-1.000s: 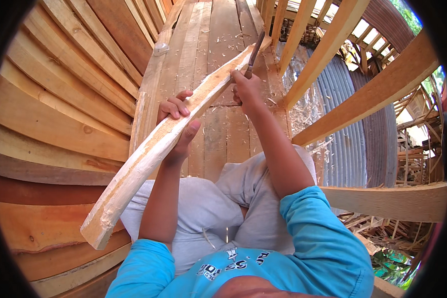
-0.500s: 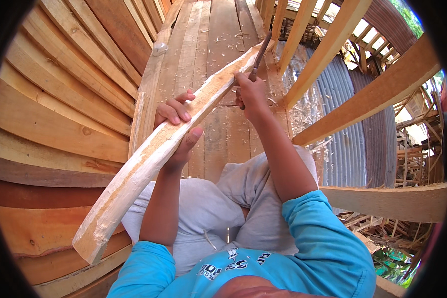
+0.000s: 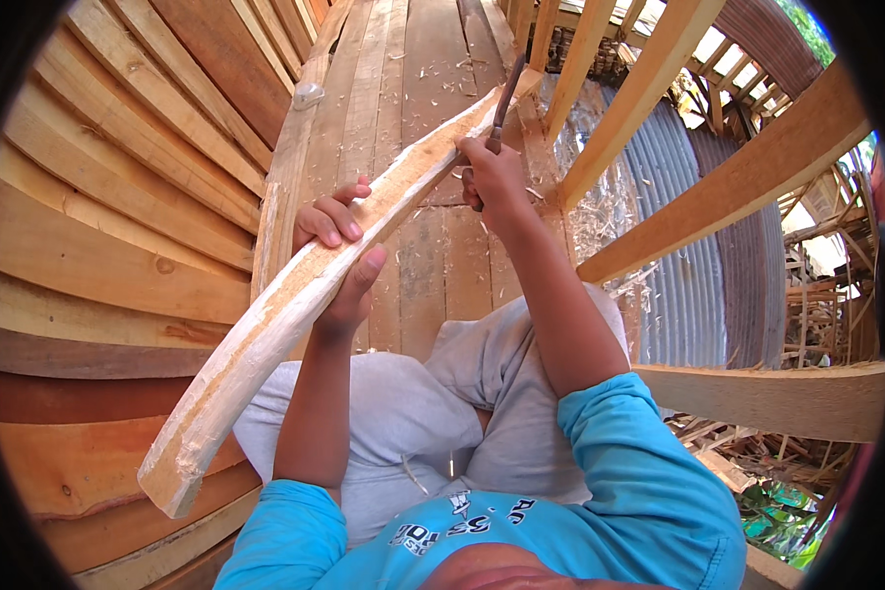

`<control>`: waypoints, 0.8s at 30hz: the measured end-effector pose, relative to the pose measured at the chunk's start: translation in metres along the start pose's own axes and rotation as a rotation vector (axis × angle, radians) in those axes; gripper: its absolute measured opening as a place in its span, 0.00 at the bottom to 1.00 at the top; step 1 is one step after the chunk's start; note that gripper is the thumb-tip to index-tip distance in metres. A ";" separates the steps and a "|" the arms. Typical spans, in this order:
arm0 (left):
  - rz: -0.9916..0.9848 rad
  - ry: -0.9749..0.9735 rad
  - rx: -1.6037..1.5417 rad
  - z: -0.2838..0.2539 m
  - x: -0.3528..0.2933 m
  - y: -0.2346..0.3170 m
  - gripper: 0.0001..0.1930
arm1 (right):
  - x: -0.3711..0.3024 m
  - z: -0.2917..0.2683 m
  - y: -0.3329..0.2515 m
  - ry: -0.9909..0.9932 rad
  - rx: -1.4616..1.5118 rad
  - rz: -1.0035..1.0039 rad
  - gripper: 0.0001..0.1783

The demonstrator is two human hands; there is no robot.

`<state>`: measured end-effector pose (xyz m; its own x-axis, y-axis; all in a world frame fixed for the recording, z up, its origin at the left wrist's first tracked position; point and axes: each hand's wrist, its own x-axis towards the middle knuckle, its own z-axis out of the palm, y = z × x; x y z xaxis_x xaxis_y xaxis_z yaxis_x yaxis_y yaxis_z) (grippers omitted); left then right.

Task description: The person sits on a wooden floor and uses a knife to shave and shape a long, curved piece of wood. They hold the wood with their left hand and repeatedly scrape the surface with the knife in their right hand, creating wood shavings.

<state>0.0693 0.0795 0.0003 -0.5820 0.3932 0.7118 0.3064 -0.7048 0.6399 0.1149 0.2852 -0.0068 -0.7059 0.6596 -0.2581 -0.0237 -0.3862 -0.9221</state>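
Note:
A long, slightly curved piece of pale wood (image 3: pixel 275 305) slants across my lap, from the lower left up to the far right. Its bark is stripped off and its upper face looks cut and rough. My left hand (image 3: pixel 332 222) grips it near the middle, fingers over the far edge and thumb on the near side. Further up, my right hand (image 3: pixel 497 180) is closed round the handle of a knife (image 3: pixel 507 93). The dark, narrow blade points away from me and lies against or just over the wood's far end; contact there is unclear.
Wood shavings (image 3: pixel 442 177) are scattered over the plank floor (image 3: pixel 421 265). Stacked boards (image 3: pixel 118 236) stand close on the left. Wooden posts (image 3: pixel 639 98) rise on the right, with corrugated metal sheets (image 3: pixel 674 226) beyond. A small clear object (image 3: pixel 308 95) lies at the far left.
The piece of wood has shifted slightly to the left with my left hand. The knife and my right hand have moved a little, the blade now tilting a bit more upright.

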 end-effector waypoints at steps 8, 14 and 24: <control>-0.028 0.008 0.029 -0.005 -0.004 -0.002 0.21 | 0.005 -0.001 0.002 -0.002 -0.001 0.025 0.15; -0.185 0.017 0.060 -0.013 -0.001 0.005 0.25 | 0.015 0.001 0.006 -0.041 0.043 0.047 0.14; -0.870 -0.195 -0.499 -0.090 -0.019 0.065 0.44 | 0.021 0.005 0.018 -0.019 0.098 0.003 0.12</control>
<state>0.0323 -0.0270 0.0025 -0.3066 0.9440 0.1216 -0.5388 -0.2775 0.7954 0.0968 0.2891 -0.0270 -0.7191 0.6468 -0.2541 -0.0900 -0.4494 -0.8888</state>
